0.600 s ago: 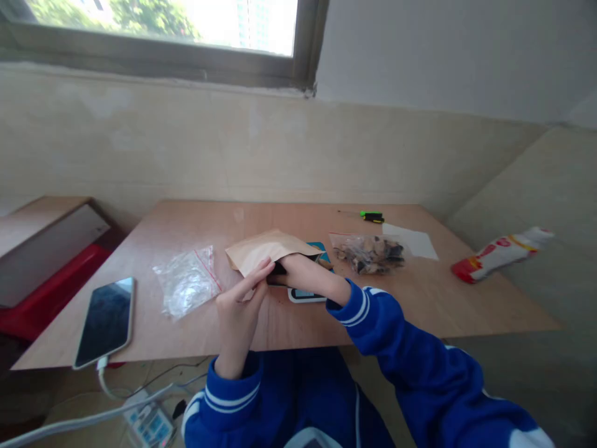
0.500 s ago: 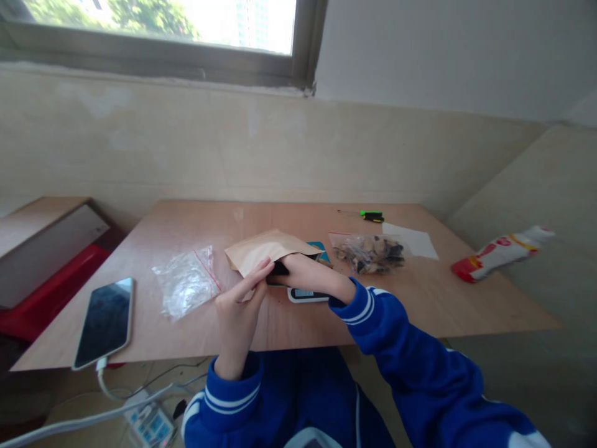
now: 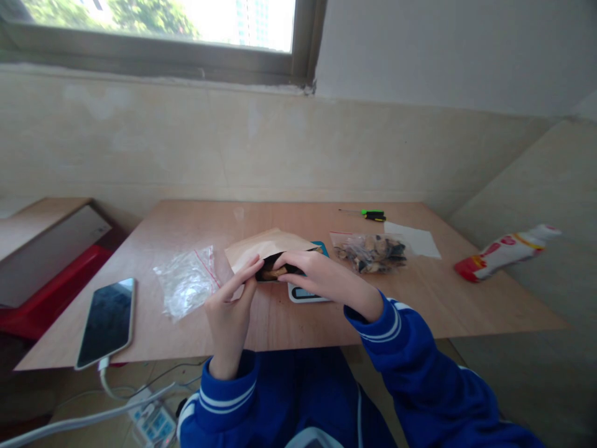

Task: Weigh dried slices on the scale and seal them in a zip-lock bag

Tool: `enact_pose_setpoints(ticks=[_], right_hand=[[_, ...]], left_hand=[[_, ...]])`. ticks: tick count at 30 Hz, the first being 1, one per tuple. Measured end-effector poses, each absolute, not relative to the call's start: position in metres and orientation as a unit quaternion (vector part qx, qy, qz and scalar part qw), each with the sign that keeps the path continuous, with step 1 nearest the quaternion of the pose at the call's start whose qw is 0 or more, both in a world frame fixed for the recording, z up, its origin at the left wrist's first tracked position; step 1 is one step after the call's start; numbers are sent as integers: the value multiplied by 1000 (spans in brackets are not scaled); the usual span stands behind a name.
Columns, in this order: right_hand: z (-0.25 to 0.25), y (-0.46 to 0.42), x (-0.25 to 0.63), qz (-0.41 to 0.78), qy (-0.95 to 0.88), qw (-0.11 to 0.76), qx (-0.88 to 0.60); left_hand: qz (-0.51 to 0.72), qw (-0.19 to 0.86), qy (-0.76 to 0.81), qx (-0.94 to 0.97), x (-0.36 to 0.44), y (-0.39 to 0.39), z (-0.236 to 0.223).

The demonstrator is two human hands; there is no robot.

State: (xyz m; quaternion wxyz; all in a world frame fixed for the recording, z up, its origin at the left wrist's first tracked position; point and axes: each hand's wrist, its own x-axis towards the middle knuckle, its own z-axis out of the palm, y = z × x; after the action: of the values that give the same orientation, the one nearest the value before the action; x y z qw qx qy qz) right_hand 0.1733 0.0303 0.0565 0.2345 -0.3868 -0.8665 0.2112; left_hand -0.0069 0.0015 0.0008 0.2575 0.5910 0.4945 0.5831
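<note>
A brown paper bag (image 3: 261, 249) lies on the wooden table (image 3: 289, 323) over a small scale (image 3: 305, 292). My left hand (image 3: 231, 305) pinches the near edge of the bag's mouth and holds it open. My right hand (image 3: 321, 277) is at the mouth, fingertips just at the opening, with brownish pieces showing inside the bag. Whether those fingers hold a piece I cannot make out.
An empty clear zip bag (image 3: 186, 280) lies to the left, a phone (image 3: 106, 320) on a cable further left. A clear bag of dried pieces (image 3: 373, 252), white paper (image 3: 413, 239) and a green screwdriver (image 3: 370, 215) lie right. A red-white packet (image 3: 506, 252) rests off the table.
My right hand has drawn back out of the paper bag; its fingers were deep inside and are now at the mouth. The left hand keeps its hold on the bag's edge.
</note>
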Motion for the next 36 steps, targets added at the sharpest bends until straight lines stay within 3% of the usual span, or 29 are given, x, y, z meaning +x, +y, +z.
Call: enact_pose_setpoints(ticks=[4, 7, 14, 18, 26, 36], right_hand=[[56, 16, 206, 221, -806, 377, -399], [41, 4, 237, 226, -770, 421, -422], [-37, -3, 270, 118, -735, 427, -514], [-66, 11, 263, 12, -765, 364, -531], [-76, 21, 259, -52, -799, 266, -537], [-65, -6, 276, -2, -745, 351, -567]], left_hand=[[596, 245, 503, 576, -9, 3, 3], [607, 235, 502, 570, -11, 4, 4], [615, 228, 500, 566, -10, 5, 3], [609, 233, 499, 571, -10, 4, 2], [616, 214, 503, 568, -17, 3, 3], [611, 215, 513, 563, -14, 6, 4]])
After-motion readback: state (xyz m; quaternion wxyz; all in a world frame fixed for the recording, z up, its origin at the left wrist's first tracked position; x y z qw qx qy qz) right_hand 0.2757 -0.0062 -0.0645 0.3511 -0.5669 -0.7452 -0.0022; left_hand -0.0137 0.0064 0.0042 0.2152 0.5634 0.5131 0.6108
